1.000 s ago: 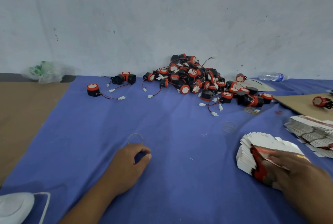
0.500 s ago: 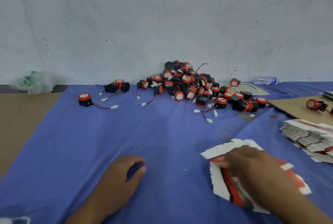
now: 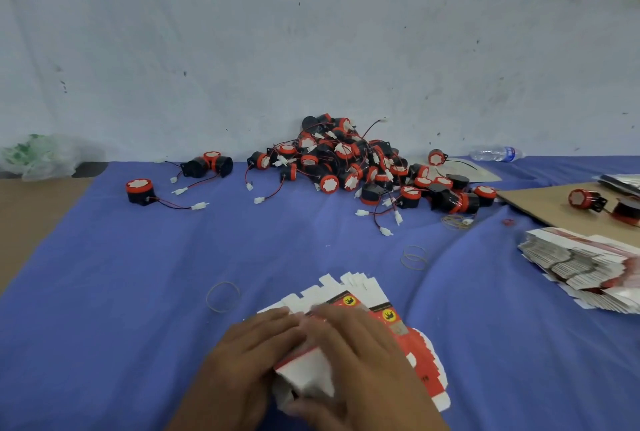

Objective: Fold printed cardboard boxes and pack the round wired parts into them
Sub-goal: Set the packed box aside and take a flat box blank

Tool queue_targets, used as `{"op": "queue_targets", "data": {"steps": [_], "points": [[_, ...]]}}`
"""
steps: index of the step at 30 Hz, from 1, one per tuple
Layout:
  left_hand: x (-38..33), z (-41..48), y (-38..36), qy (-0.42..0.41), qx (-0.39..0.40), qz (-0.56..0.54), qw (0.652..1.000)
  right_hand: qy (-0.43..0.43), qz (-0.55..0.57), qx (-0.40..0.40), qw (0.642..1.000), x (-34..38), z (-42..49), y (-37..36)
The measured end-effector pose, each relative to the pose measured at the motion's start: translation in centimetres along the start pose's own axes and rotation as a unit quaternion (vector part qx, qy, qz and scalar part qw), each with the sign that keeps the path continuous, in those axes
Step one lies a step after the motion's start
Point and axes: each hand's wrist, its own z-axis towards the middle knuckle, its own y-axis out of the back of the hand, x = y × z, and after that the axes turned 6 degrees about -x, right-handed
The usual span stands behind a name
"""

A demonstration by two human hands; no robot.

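Left hand (image 3: 249,354) lies flat on one stack of flat boxes (image 3: 381,309) at the front of the blue cloth (image 3: 104,292). The right hand (image 3: 356,361) holds it, thumb tucked under. A second stack (image 3: 581,268) lies far right. One big pile of round parts (image 3: 346,160) sits at the back, with three loose parts (image 3: 140,190) left of it. Three rubber bands (image 3: 223,295) lie near the hands.
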Motion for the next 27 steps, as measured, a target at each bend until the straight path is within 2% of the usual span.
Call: {"op": "queue_targets", "data": {"steps": [2, 5, 6, 10, 12, 14, 16, 19, 21, 23, 25, 27], "points": [[-0.3, -0.4, -0.9, -0.023, -0.017, 0.005, 1.000, -0.094, -0.034, 0.050, 0.994, -0.6, -0.2, 0.3], [0.0, -0.4, -0.4, 0.039, -0.027, -0.043, 0.998, -0.202, -0.008, 0.113, 0.973, -1.7, -1.1, 0.1], [-0.1, -0.4, -0.3, 0.054, -0.032, -0.064, 0.996, -0.214, 0.006, 0.121, 0.969, -2.2, -1.4, 0.1], [-0.4, -0.2, -0.3, 0.037, -0.034, -0.092, 0.995, -0.211, 0.083, 0.086, 0.970, -3.9, -1.3, 0.8], [-0.3, -0.1, -0.2, 0.008, -0.020, -0.092, 0.996, -0.210, 0.126, -0.009, 0.969, -4.5, -0.9, 1.5], [-0.3, -0.1, -0.3, -0.014, 0.005, -0.086, 0.996, -0.205, 0.104, -0.076, 0.970, -5.1, -0.7, 1.8], [-0.5, 0.0, -0.5, -0.031, 0.036, -0.053, 0.997, -0.175, 0.055, -0.091, 0.979, -5.1, -0.4, 2.3], [-0.7, -0.1, -0.4, -0.025, 0.078, -0.029, 0.996, -0.116, 0.049, -0.046, 0.991, -3.8, 0.2, 3.0], [-0.8, 0.0, -0.2, -0.025, 0.086, -0.020, 0.996, -0.202, 0.157, 0.009, 0.967, -2.6, 0.5, 3.8], [-1.0, 0.3, -0.1, -0.040, 0.080, -0.008, 0.996, -0.324, 0.266, 0.047, 0.907, -2.2, 1.0, 4.5], [-1.2, 0.5, -0.3, -0.062, 0.067, 0.018, 0.996, -0.393, 0.307, 0.090, 0.862, -2.6, 1.4, 4.8], [-1.3, 0.6, -0.3, -0.069, 0.064, 0.033, 0.995, -0.417, 0.297, 0.084, 0.855, -3.0, 1.8, 4.6]]}}
